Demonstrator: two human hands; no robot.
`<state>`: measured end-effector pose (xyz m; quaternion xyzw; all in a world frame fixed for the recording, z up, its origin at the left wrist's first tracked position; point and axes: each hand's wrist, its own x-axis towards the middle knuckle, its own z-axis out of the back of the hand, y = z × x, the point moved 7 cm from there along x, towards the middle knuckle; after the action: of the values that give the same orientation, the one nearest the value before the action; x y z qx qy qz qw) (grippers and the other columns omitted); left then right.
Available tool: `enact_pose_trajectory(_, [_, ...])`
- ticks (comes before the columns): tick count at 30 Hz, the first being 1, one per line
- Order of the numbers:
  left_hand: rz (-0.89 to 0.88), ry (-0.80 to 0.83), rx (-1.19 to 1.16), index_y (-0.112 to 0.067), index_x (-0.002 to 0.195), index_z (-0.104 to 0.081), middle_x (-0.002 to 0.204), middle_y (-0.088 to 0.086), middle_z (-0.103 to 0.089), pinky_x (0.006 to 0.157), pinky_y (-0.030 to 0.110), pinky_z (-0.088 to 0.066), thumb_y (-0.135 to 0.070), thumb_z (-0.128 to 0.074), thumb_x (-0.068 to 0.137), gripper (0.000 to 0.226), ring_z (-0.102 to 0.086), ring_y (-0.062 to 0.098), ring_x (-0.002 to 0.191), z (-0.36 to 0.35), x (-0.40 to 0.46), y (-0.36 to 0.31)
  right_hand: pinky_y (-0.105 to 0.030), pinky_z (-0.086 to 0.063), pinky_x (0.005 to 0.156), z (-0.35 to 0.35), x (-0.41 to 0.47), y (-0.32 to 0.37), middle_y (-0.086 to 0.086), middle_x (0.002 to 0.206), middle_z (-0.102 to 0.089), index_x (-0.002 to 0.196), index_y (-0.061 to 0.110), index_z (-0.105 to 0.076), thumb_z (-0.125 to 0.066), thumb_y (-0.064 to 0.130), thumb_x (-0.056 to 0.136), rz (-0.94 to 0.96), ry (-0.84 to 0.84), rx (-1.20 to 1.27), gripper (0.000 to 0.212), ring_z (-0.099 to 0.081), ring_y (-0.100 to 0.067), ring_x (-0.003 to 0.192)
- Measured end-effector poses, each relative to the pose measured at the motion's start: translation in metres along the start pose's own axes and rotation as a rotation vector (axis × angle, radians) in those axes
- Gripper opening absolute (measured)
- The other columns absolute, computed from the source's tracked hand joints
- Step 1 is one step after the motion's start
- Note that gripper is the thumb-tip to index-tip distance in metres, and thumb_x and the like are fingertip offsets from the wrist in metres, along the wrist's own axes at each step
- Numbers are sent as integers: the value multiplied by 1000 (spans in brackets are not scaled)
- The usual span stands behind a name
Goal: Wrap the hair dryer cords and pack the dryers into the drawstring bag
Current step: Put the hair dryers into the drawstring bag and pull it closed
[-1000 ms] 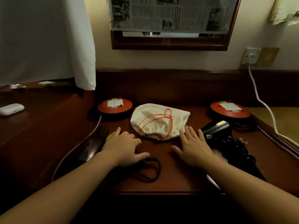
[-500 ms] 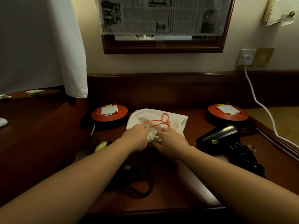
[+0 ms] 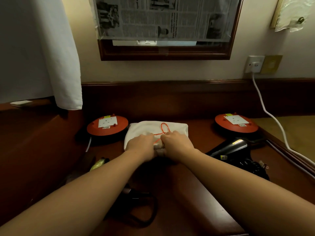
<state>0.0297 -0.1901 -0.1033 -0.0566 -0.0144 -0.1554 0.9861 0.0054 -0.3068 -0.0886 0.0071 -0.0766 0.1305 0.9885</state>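
At the centre of the frame, your left hand [image 3: 142, 144] and right hand [image 3: 175, 142] both grip the gathered mouth of the cream cloth drawstring bag [image 3: 146, 129] with its orange cord [image 3: 164, 129], lying on the dark wooden bench [image 3: 196, 193]. 1 black hair dryer [image 3: 229, 148] lies at right.

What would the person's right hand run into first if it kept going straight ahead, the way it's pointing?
The right hand already grips the mouth of the white drawstring bag, so going on it would press into the bag's body and its orange drawstring. Beyond that comes the dark wooden back panel, probably.
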Motion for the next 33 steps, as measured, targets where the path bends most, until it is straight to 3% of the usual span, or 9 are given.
enact_pose_trajectory(6, [111, -92, 199, -26, 122, -53, 126, 3, -54, 100, 48, -43, -42, -68, 82, 46, -49, 28, 120, 15, 7, 52, -50, -46, 93, 18, -8, -67, -7, 123, -58, 119, 21, -56, -60, 27, 95, -195, 23, -166, 25, -53, -32, 115])
enact_pose_trajectory(11, [190, -120, 225, -26, 116, -54, 126, 5, -54, 99, 50, -43, -49, -66, 82, 43, -47, 30, 123, 32, 5, 104, -49, -46, 94, 38, -24, -126, 2, 108, -58, 93, 29, -52, -62, 36, 94, -276, 40, -153, 13, -51, -24, 104])
enact_pose_trajectory(17, [188, -104, 247, -28, 107, -50, 121, 5, -58, 97, 51, -44, -47, -62, 90, 29, -49, 30, 120, 51, 5, 105, -43, -48, 84, 52, -27, -134, 7, 95, -55, 92, 32, -47, -61, 41, 94, -271, 15, -140, 17, -51, -21, 96])
enact_pose_trajectory(21, [183, 95, 228, -25, 129, -44, 133, 7, -51, 103, 54, -43, -46, -72, 84, 57, -49, 33, 126, 26, -4, 94, -45, -50, 83, 39, -28, -121, 4, 92, -58, 88, 29, -45, -61, 20, 90, -296, 86, -132, 18, -54, -21, 88])
enact_pose_trajectory(23, [70, 69, 226, -27, 143, -32, 138, 7, -44, 103, 52, -45, -46, -82, 74, 87, -49, 33, 127, 21, -7, 74, -41, -51, 72, 36, -28, -112, 2, 93, -58, 88, 27, -48, -65, 19, 85, -292, 104, -77, 19, -55, -20, 86])
enact_pose_trajectory(25, [-97, -12, 192, -32, 151, -23, 138, 5, -40, 99, 46, -50, -46, -85, 71, 102, -50, 28, 124, 23, -9, 49, -37, -48, 63, 39, -24, -100, 2, 94, -58, 93, 23, -51, -66, 22, 86, -281, 70, -11, 17, -56, -20, 85])
enact_pose_trajectory(27, [-246, -57, 220, -32, 149, -33, 135, 1, -45, 92, 38, -53, -44, -77, 82, 80, -52, 23, 119, 26, -10, 26, -37, -46, 61, 42, -22, -87, 2, 95, -57, 95, 23, -50, -60, 21, 91, -274, 12, 16, 11, -57, -22, 84])
enact_pose_trajectory(30, [-260, -22, 288, -28, 115, -61, 115, -1, -62, 78, 35, -54, -32, -56, 96, 20, -60, 19, 98, 24, -10, 17, -38, -49, 62, 45, -24, -79, 1, 91, -56, 93, 24, -46, -52, 14, 95, -316, -53, 3, 12, -56, -22, 77])
enact_pose_trajectory(33, [-184, 18, 184, -23, 100, -60, 90, -4, -60, 62, 29, -45, -26, -55, 96, 7, -58, 15, 77, 23, -12, 31, -43, -56, 72, 42, -32, -88, -1, 98, -57, 95, 24, -47, -53, 9, 94, -312, -42, -55, 16, -58, -23, 82])
